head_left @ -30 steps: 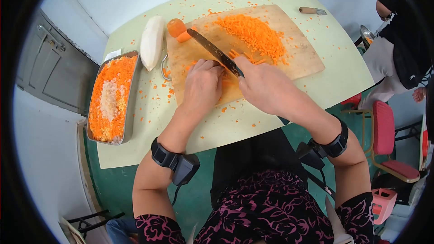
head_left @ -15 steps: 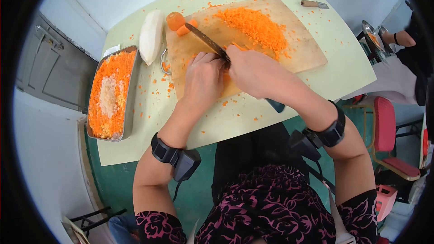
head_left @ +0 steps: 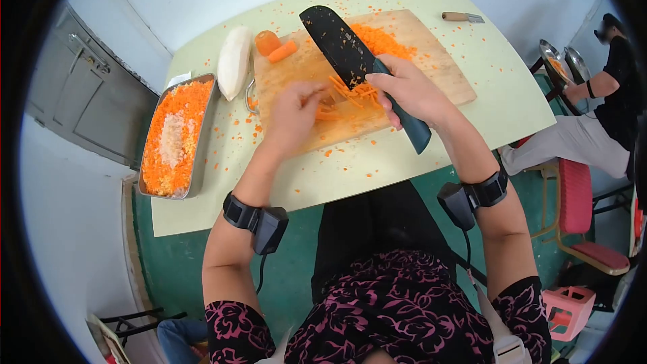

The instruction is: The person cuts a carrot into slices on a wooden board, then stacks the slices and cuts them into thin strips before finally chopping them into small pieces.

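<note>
Head view: right hand (head_left: 412,91) grips the dark broad-bladed knife (head_left: 344,50) by its handle; left hand (head_left: 294,116), fingers bunched, gathers thin orange carrot strips (head_left: 350,89), seemingly light and limp, mid wooden chopping board (head_left: 431,61).

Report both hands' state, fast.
Left hand: fingers bent on carrot strips, grip unclear.
Right hand: closed on the knife.

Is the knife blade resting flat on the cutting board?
No, the right hand holds the knife lifted, its blade tilted up above the cutting board.
</note>
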Available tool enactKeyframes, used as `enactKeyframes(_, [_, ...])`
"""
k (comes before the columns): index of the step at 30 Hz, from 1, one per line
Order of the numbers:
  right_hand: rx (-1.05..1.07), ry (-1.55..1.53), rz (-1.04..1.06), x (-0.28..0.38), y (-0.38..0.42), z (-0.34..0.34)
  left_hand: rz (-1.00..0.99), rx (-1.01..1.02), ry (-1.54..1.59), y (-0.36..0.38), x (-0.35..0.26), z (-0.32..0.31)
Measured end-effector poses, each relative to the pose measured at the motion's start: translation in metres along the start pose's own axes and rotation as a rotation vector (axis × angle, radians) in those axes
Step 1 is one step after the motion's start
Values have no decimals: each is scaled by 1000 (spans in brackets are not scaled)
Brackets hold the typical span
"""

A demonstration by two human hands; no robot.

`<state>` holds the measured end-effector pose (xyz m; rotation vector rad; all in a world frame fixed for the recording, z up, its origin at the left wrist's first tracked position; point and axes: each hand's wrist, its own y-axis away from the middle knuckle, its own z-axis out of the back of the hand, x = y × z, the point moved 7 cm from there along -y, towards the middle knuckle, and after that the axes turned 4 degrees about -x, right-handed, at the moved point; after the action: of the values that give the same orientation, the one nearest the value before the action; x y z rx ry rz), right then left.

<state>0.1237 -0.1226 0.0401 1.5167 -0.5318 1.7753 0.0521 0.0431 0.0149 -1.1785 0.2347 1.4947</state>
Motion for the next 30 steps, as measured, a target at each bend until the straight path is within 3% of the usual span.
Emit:
enactKeyframes(2, [8,-159,-11,-7,1,1,114,-76,133,-5,6,11])
enactKeyframes(5, [40,-274,-90,-14,5,1,169,-22,-22,-10,18,17])
enactKeyframes(11, [271,-667,-83,-29,-8,5,-166,141,-551,-12,-11,-10])
enactKeyframes(14, [292,-818,-140,-31,-13,8,-173,190,-438,-19,-12,-27])
enactKeyframes(17, [328,-866,-155,-40,-21,13,-40,189,-316,-28,-14,-29])
enactKeyframes(20, [307,-864,-184,-36,-14,13,376,100,-29,-38,12,-11])
enactKeyframes(23, [371,-882,-162,-31,-10,8,621,62,961,-45,7,-25])
enactKeyframes(26, [450,-874,-104,-28,-10,6,642,468,1572,-42,-14,-45])
enactKeyframes(30, [347,-891,-112,-32,-10,10,718,227,1368,-35,-22,-46])
